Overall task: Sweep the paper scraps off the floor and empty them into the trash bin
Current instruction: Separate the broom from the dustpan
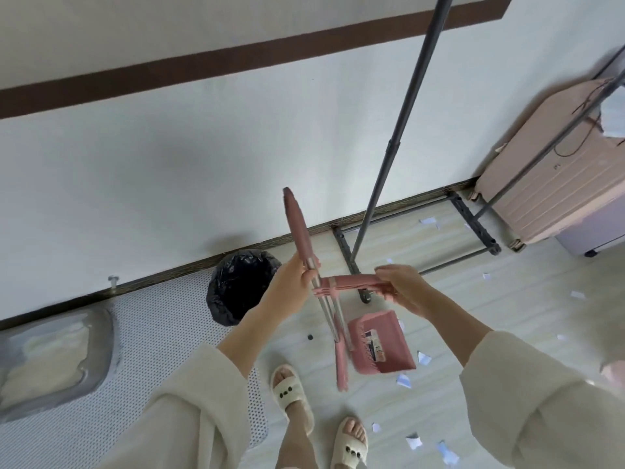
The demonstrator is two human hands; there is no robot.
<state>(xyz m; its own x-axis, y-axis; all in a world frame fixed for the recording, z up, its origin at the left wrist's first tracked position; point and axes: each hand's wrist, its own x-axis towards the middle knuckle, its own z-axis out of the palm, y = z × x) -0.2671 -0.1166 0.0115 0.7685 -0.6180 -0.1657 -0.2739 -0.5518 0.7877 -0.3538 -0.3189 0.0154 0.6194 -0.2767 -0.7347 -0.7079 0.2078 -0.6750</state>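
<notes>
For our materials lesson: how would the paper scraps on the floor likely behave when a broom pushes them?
The paper scraps look thin and small, so probably very light and apt to flutter or scatter. They lie flat on the smooth floor, so some may slide or cling instead of lifting into the dustpan.

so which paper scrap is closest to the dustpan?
The white scrap just right of the pink dustpan, nearly touching its right edge. The bluish scrap below it lies farther off; the rest are scattered well away.
</notes>
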